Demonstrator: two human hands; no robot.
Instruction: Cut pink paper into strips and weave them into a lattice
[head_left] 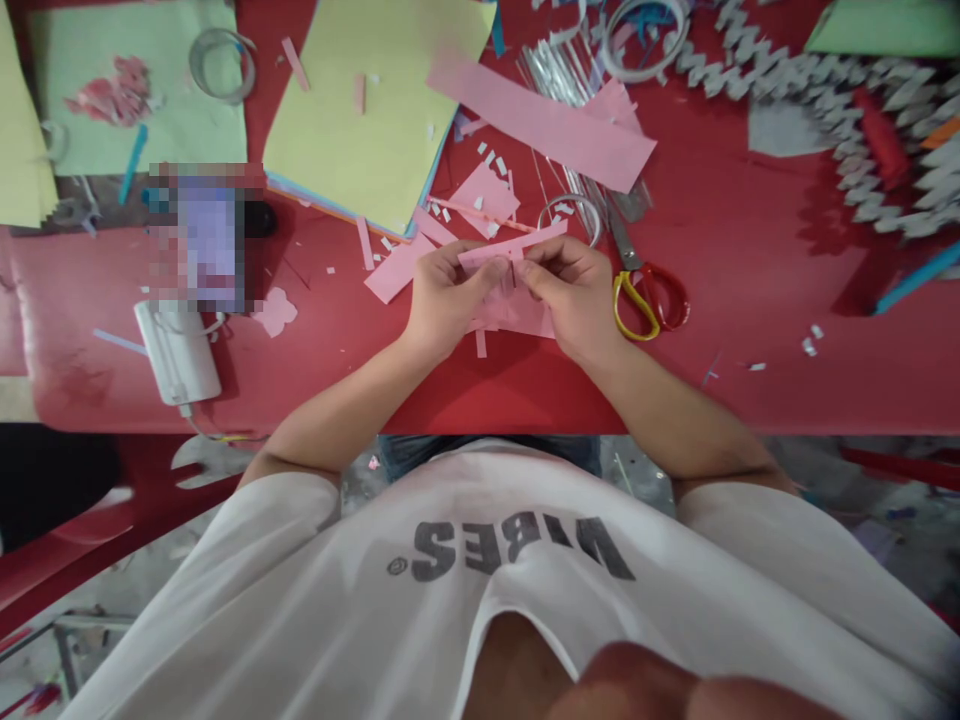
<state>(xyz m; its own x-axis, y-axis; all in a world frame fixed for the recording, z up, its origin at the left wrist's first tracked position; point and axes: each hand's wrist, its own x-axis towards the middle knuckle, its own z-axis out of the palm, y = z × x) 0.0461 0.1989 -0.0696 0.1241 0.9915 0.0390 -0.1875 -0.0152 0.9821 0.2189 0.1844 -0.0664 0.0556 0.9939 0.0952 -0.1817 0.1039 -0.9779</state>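
My left hand (444, 297) and my right hand (568, 292) meet over the middle of the red table (750, 300). Both pinch a small pink paper piece (512, 248), a strip with cut flaps hanging below it between the fingers. The fingers of both hands are curled tight on the paper. More pink paper scraps (397, 268) lie just left of my left hand. Scissors with red and yellow handles (646, 292) lie right beside my right hand.
A yellow paper sheet (375, 110) and a long pink strip (547, 125) lie behind my hands. A green sheet (142, 90), tape rings (222, 62), a white device (178, 352) and a grey paper chain (825, 90) crowd the table. Small scraps are scattered around.
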